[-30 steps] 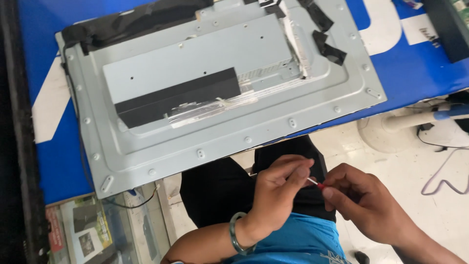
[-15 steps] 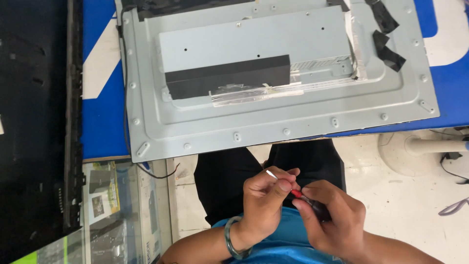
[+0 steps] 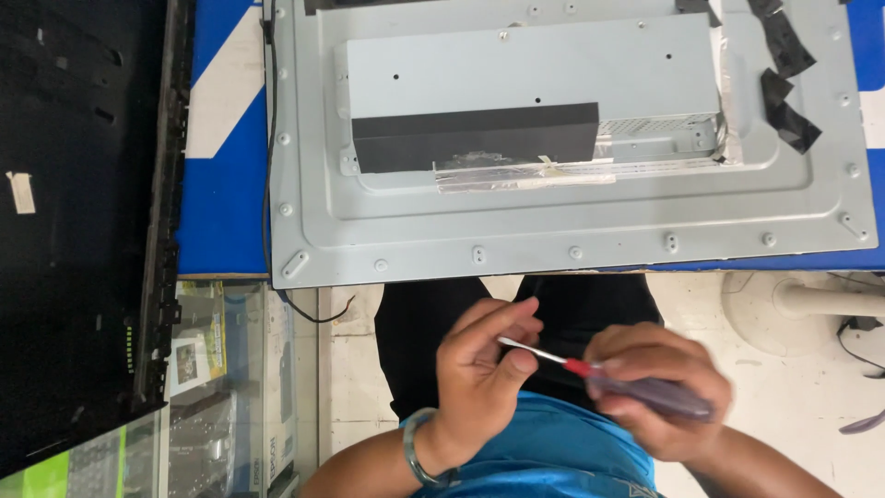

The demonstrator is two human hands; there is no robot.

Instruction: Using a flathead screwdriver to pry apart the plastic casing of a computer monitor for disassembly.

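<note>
My right hand grips the dark handle of a screwdriver with a red collar and a thin metal shaft. My left hand, a bangle on its wrist, pinches the tip of that shaft between thumb and fingers. Both hands are held over my lap, below the table edge. Above them lies a grey metal back panel of a flat screen on a blue table, with a raised metal cover, a black strip and silver tape.
A black plastic rear cover lies at the left, overhanging the table. Black tape pieces stick to the panel's upper right. A thin black cable hangs off the panel's corner. A white fan base stands on the floor at right.
The view has shifted so the panel sits squarer and further right. My right hand now grips the screwdriver handle fully and my left fingers hold its tip.
</note>
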